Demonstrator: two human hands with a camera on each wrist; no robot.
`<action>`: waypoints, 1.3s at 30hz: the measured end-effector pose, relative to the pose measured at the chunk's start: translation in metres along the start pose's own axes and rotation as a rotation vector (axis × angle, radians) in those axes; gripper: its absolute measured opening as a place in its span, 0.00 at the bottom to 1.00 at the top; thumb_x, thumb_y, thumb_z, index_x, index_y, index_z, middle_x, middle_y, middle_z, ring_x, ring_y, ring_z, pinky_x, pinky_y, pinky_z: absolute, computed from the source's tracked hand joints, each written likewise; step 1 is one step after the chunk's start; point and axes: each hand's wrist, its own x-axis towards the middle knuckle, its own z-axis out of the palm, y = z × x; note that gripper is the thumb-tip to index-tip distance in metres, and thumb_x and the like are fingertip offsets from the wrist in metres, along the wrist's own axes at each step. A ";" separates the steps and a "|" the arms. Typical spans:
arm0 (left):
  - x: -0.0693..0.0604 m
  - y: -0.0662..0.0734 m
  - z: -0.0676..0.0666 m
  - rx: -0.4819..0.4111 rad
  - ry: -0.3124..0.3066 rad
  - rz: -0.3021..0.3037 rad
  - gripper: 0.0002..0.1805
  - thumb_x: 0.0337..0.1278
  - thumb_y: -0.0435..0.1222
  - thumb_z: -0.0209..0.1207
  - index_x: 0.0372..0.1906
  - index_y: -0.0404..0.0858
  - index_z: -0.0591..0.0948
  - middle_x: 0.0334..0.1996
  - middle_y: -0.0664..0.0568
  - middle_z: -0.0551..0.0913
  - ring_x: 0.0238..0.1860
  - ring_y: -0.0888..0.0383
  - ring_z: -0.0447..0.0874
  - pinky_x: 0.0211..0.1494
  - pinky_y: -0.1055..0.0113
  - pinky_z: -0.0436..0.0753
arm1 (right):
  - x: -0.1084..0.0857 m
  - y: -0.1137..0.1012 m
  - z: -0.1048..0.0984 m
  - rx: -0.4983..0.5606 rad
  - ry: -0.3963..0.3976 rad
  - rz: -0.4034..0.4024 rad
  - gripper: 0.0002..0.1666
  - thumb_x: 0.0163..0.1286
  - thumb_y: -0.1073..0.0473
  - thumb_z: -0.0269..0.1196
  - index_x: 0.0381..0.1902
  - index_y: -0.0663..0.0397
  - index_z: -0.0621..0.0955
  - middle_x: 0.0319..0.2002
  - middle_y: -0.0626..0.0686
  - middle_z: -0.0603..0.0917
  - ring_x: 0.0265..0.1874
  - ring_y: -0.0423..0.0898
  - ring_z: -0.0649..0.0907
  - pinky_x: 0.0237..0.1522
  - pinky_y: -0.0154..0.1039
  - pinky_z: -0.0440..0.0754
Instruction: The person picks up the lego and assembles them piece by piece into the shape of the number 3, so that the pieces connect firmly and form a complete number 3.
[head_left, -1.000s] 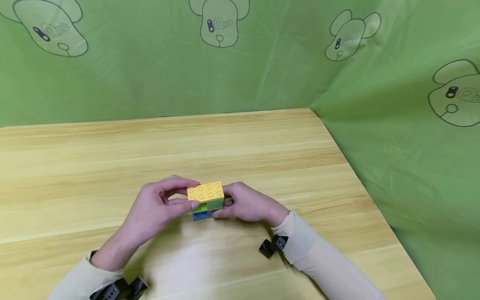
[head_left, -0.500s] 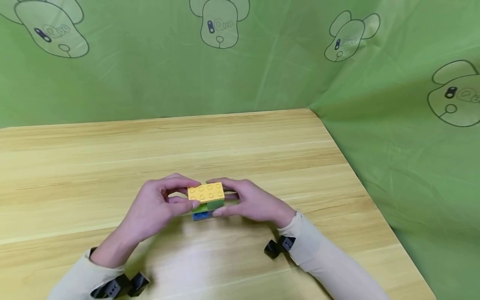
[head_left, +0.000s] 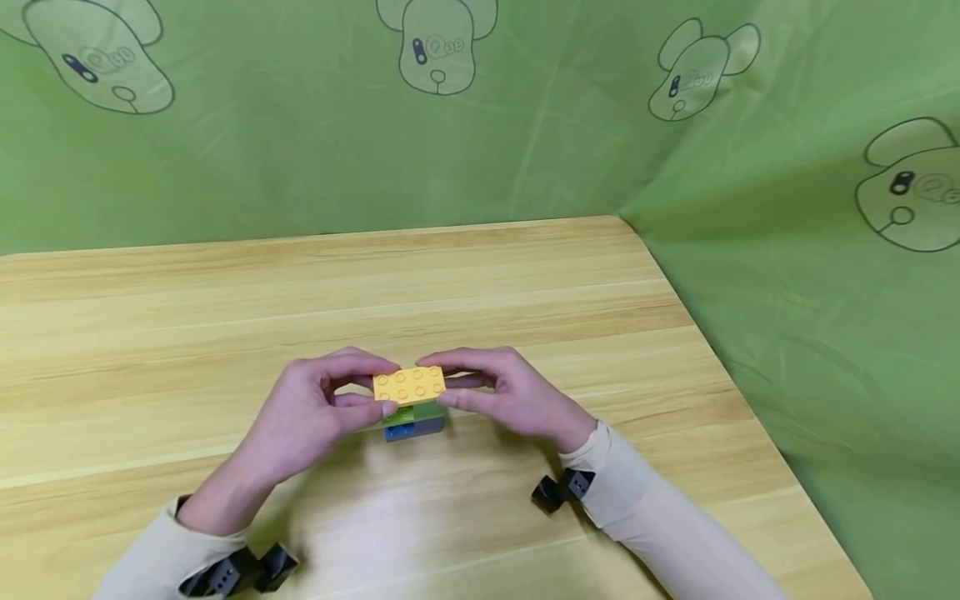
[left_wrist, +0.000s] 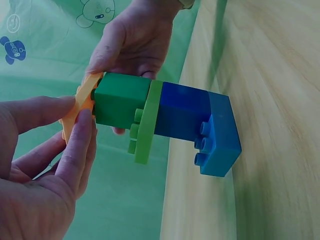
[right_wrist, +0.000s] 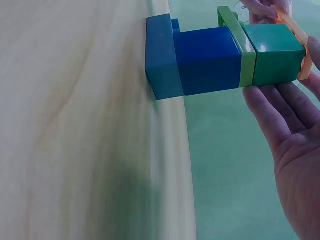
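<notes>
A thin yellow toy brick (head_left: 408,385) with studs tops a stack of building bricks. My left hand (head_left: 311,417) pinches its left end between thumb and fingers. At its right end my right hand (head_left: 510,392) has the thumb in front and the index finger behind, gripping it. Under it come a green brick (left_wrist: 120,102), a thin lime brick (left_wrist: 150,122), a dark blue brick (left_wrist: 182,110) and a lighter blue brick (left_wrist: 222,145) on the table. In the left wrist view the yellow brick sits slightly tilted against the green one.
The stack stands on a wooden table (head_left: 225,325). A green cloth (head_left: 300,150) with printed animal heads hangs behind the table and along its right side. Each wrist wears a small black camera, such as the right camera (head_left: 562,490).
My right hand has let go of the lower bricks and moved up to the yellow brick's right end. The left hand has stayed nearly still on the yellow brick.
</notes>
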 end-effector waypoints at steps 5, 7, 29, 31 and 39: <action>0.000 -0.001 -0.001 0.006 -0.005 -0.009 0.17 0.48 0.27 0.71 0.47 0.36 0.85 0.45 0.49 0.84 0.43 0.46 0.84 0.36 0.63 0.86 | 0.002 -0.001 -0.002 -0.014 -0.019 -0.005 0.22 0.69 0.67 0.63 0.60 0.60 0.79 0.57 0.54 0.80 0.54 0.48 0.81 0.54 0.44 0.80; 0.000 -0.001 -0.001 0.007 -0.007 -0.012 0.17 0.48 0.27 0.71 0.47 0.36 0.85 0.44 0.49 0.84 0.43 0.46 0.84 0.36 0.63 0.86 | 0.004 -0.001 -0.002 -0.020 -0.026 -0.019 0.21 0.69 0.67 0.63 0.59 0.60 0.79 0.56 0.53 0.81 0.53 0.48 0.82 0.54 0.45 0.80; -0.001 -0.013 -0.001 -0.007 -0.031 0.011 0.18 0.49 0.28 0.71 0.48 0.36 0.85 0.44 0.49 0.83 0.42 0.50 0.84 0.39 0.62 0.86 | 0.005 -0.003 -0.001 0.040 -0.049 0.006 0.18 0.66 0.70 0.65 0.54 0.61 0.80 0.49 0.53 0.82 0.51 0.50 0.81 0.49 0.46 0.83; -0.001 -0.014 -0.001 0.001 -0.030 0.013 0.18 0.49 0.29 0.72 0.48 0.37 0.85 0.44 0.49 0.84 0.42 0.51 0.83 0.38 0.62 0.86 | 0.005 -0.002 -0.001 0.042 -0.050 0.006 0.18 0.66 0.70 0.65 0.54 0.60 0.80 0.49 0.53 0.82 0.52 0.50 0.81 0.49 0.46 0.83; -0.001 -0.017 -0.005 -0.021 -0.066 0.013 0.21 0.52 0.32 0.71 0.53 0.36 0.82 0.48 0.46 0.82 0.40 0.49 0.86 0.41 0.61 0.85 | 0.006 -0.003 -0.001 0.026 -0.061 -0.004 0.17 0.67 0.69 0.64 0.54 0.60 0.79 0.51 0.55 0.81 0.53 0.52 0.81 0.51 0.46 0.82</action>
